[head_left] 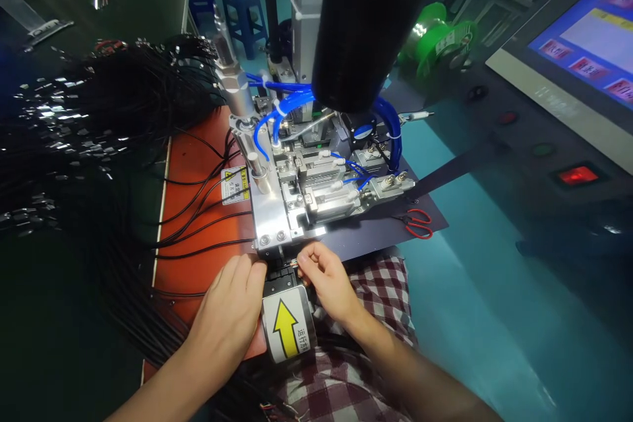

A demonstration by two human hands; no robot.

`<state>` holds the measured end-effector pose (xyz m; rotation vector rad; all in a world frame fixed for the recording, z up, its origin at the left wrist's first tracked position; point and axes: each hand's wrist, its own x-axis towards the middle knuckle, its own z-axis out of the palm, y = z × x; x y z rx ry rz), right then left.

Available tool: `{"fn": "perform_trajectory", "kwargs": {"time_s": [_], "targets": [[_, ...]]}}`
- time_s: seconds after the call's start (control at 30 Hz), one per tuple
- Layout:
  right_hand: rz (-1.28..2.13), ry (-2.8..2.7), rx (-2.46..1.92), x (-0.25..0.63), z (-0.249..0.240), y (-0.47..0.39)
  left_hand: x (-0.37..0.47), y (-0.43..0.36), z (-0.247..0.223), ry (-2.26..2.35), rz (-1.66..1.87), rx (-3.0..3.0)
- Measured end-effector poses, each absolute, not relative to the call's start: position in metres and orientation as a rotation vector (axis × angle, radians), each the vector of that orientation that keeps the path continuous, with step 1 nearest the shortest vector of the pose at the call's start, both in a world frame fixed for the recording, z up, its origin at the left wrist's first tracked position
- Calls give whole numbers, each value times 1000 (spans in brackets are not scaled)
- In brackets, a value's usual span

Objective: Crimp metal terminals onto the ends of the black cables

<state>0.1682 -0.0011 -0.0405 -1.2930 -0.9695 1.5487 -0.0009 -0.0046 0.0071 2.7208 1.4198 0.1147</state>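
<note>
My left hand [231, 306] rests at the left side of the machine's front feed, fingers curled together; what they hold is hidden. On the other side of the feed, my right hand [329, 280] pinches thin wire ends [293, 264] between thumb and forefinger. Just below both hands is a white label with a yellow arrow [287, 328]. The metal machine [271, 214] with blue air tubes [297, 100] stands directly beyond my hands. Black cables [198, 216] run from the left into its side across an orange surface [190, 145].
A large bundle of black cables [138, 82] lies at the left. Red-handled scissors [419, 223] are on the dark plate at the right. A green spool [435, 39] stands behind, and a control screen [588, 46] is at upper right. A black cylinder [349, 33] overhangs the machine.
</note>
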Motion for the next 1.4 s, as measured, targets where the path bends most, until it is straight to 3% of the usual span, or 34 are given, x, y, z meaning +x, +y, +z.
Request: {"fn": "perform_trajectory", "kwargs": {"time_s": [0.6,1.23,1.4], "targets": [[1641,-889,-1240,170,-38,1,-5,0,12,1456,18,2847],[1596,-956,-1245,172,-41,0,6,2,7,1227,314,2616],[1667,-823,-1262,169,-39,3,2,-3,1,1188,233,2649]]}}
